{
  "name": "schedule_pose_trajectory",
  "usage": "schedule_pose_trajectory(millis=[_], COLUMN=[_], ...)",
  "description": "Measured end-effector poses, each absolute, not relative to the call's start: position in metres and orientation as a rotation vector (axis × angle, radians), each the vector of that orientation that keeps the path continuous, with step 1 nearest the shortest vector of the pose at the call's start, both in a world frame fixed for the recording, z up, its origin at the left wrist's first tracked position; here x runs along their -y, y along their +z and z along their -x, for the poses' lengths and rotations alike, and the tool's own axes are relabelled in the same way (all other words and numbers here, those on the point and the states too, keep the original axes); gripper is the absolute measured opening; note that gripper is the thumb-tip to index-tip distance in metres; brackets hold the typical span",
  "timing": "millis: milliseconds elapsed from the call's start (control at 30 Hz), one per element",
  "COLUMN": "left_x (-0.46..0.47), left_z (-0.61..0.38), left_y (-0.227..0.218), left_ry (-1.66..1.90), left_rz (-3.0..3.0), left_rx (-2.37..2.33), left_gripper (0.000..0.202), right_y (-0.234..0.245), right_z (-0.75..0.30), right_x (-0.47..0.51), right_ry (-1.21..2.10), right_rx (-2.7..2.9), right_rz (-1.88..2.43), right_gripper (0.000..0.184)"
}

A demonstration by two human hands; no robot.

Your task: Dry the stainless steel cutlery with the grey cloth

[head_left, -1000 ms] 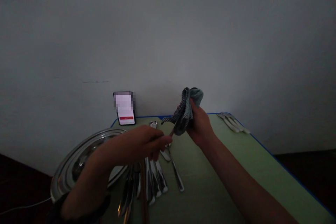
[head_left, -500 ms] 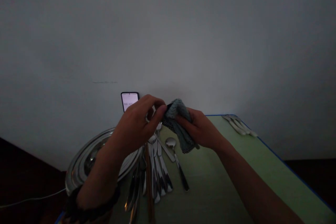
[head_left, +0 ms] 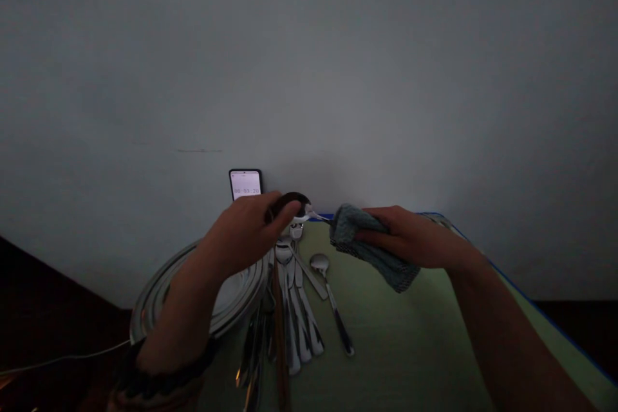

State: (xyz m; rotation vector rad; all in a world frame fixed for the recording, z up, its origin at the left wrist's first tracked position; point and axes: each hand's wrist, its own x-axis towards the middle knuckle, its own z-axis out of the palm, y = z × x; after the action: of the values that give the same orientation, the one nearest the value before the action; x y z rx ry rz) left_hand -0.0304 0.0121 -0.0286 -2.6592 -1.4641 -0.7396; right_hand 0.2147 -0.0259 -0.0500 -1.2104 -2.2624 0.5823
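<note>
Between my two hands is a shiny metal spoon (head_left: pixel 304 211) with a large bowl, raised above the table. My left hand (head_left: pixel 248 225) is closed on its bowl, thumb across the front. A grey-green cloth (head_left: pixel 371 248) is gripped in my right hand (head_left: pixel 403 235) and wrapped about the spoon's handle, hiding its far end. Below the hands lies a row of metal spoons (head_left: pixel 297 309), handles toward me. A single small spoon (head_left: pixel 333 302) rests just right of them, apart from the row.
A round metal tray (head_left: pixel 145 309) stands on the left, partly behind my left forearm. Brown chopsticks (head_left: pixel 280 347) and dark-looking cutlery (head_left: pixel 253 351) lie near it. A phone (head_left: pixel 246 183) showing a timer leans on the wall. Forks (head_left: pixel 434 219) at the right back are mostly covered by my arm.
My right hand has slid right with the cloth, baring the spoon's neck and bowl. My left hand stays on the bowl, slightly lower. The view has shifted a little.
</note>
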Motion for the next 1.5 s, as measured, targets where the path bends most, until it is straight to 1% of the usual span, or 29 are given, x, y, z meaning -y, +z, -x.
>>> schedule_pose_trajectory(millis=[200, 300, 467, 567, 733, 900, 1033, 1100, 1167, 1233, 1300, 1433, 1500], left_x=[-0.002, -0.001, -0.010, -0.015, -0.020, -0.015, -0.010, -0.008, -0.008, -0.008, -0.008, -0.007, -0.008], left_z=[0.000, 0.001, 0.031, 0.046, 0.050, 0.034, 0.012, 0.004, 0.002, 0.006, 0.012, 0.026, 0.028], left_y=[-0.035, -0.032, -0.024, -0.025, -0.030, -0.033, -0.036, -0.038, -0.038, -0.038, -0.036, -0.030, -0.027], left_ry=[-0.531, -0.533, -0.810, -0.991, -1.101, -1.042, -0.848, -0.801, -0.832, -0.942, -1.079, -1.152, -1.234], left_rz=[2.979, 3.004, 2.818, 2.675, 2.634, 2.729, 2.873, 2.881, 2.900, 2.985, 3.101, 3.267, 3.281], left_rx=[1.195, 1.180, 1.427, 1.589, 1.594, 1.445, 1.262, 1.269, 1.293, 1.245, 1.150, 1.029, 0.955], left_gripper=[0.043, 0.042, 0.039, 0.042, 0.045, 0.043, 0.041, 0.044, 0.042, 0.034, 0.029, 0.037, 0.032], right_y=[-0.053, -0.055, -0.053, -0.049, -0.043, -0.040, -0.045, -0.049, -0.051, -0.051, -0.051, -0.054, -0.056], right_z=[-0.197, -0.189, -0.203, -0.220, -0.234, -0.216, -0.197, -0.191, -0.188, -0.188, -0.189, -0.191, -0.192], right_x=[0.028, 0.026, 0.023, 0.024, 0.029, 0.030, 0.029, 0.028, 0.027, 0.026, 0.026, 0.026, 0.026], right_ry=[0.669, 0.654, 0.628, 0.648, 0.588, 0.586, 0.530, 0.476, 0.462, 0.511, 0.637, 1.009, 1.142], right_rx=[2.303, 2.272, 2.278, 2.262, 2.214, 2.276, 2.322, 2.298, 2.272, 2.262, 2.236, 2.041, 1.966], right_rz=[1.126, 1.132, 1.162, 1.257, 1.368, 1.323, 1.261, 1.261, 1.252, 1.198, 1.118, 1.042, 1.043], right_gripper=[0.021, 0.022, 0.025, 0.028, 0.030, 0.028, 0.024, 0.023, 0.022, 0.021, 0.020, 0.026, 0.028])
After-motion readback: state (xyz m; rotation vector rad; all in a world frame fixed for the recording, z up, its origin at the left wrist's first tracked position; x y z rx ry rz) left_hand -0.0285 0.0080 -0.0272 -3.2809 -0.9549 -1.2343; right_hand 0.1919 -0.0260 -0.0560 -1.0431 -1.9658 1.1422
